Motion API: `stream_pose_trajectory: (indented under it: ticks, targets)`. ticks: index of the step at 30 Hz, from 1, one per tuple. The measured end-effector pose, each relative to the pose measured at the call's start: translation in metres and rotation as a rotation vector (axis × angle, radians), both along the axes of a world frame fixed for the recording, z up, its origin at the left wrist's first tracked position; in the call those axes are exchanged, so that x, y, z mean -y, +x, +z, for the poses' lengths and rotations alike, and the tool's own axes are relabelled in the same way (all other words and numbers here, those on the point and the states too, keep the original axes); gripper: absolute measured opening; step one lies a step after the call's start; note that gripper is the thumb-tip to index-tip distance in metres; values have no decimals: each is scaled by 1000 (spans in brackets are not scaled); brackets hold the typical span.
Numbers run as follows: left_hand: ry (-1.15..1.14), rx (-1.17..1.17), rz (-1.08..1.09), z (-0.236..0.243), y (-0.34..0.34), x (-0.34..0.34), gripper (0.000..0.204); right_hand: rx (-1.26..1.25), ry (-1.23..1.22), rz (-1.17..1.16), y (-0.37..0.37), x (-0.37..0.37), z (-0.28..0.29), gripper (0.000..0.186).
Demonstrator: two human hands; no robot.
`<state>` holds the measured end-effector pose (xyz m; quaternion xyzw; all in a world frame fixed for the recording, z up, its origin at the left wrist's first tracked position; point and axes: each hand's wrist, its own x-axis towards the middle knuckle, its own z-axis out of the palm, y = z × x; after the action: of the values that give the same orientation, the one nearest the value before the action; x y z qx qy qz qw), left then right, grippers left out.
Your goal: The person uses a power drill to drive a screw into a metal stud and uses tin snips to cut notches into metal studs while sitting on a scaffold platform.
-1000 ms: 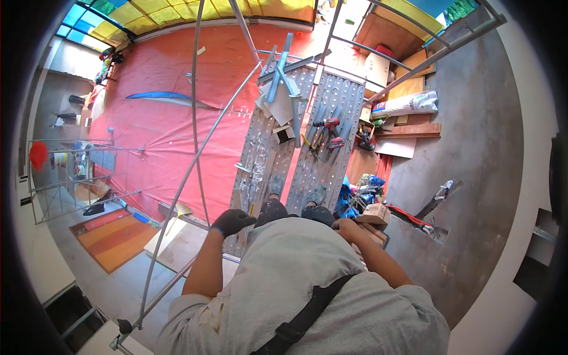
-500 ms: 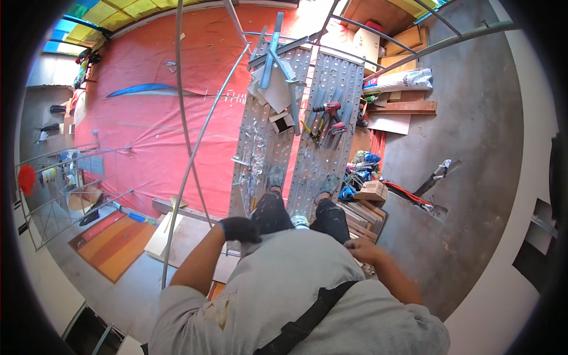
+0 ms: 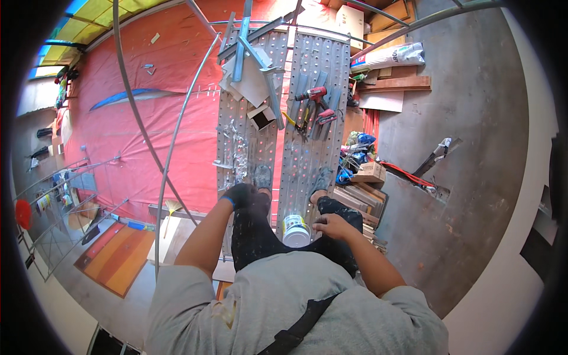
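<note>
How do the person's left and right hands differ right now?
The left hand wears a dark glove with a blue cuff; the right hand is bare. The left hand is by the left leg, while the right hand is beside the white bucket; whether it touches the bucket, I cannot tell. No tool shows in either.

Perforated metal planks (image 3: 294, 177) with grey strips (image 3: 300, 84), red drill (image 3: 316, 94), small box (image 3: 255, 110), white bucket (image 3: 295, 236).

Your gloved left hand (image 3: 241, 195) blurs into your dark trousers (image 3: 253, 229), hiding its fingertips (you can't tell what they touch). The upper edge cuts off one metal channel (image 3: 239, 59); the scraps (image 3: 239, 155) on the left plank (image 3: 264, 149) are too small to identify.
</note>
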<state>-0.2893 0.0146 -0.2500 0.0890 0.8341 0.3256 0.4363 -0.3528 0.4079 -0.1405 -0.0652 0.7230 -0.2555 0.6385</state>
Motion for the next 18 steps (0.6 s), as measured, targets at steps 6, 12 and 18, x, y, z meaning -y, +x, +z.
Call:
stream_pose_trajectory:
  ticks: [6, 12, 18]
  targets:
    - [-152, 108, 401, -75, -94, 9, 57, -324, 94, -7, -36, -46, -89, 46]
    - [-227, 42, 691, -207, -180, 35, 57, -403, 304, -76, -62, -70, -175, 48]
    - [-240, -159, 1016, -330, -249, 42, 50, -369, 174, -169, -72, -58, -271, 41]
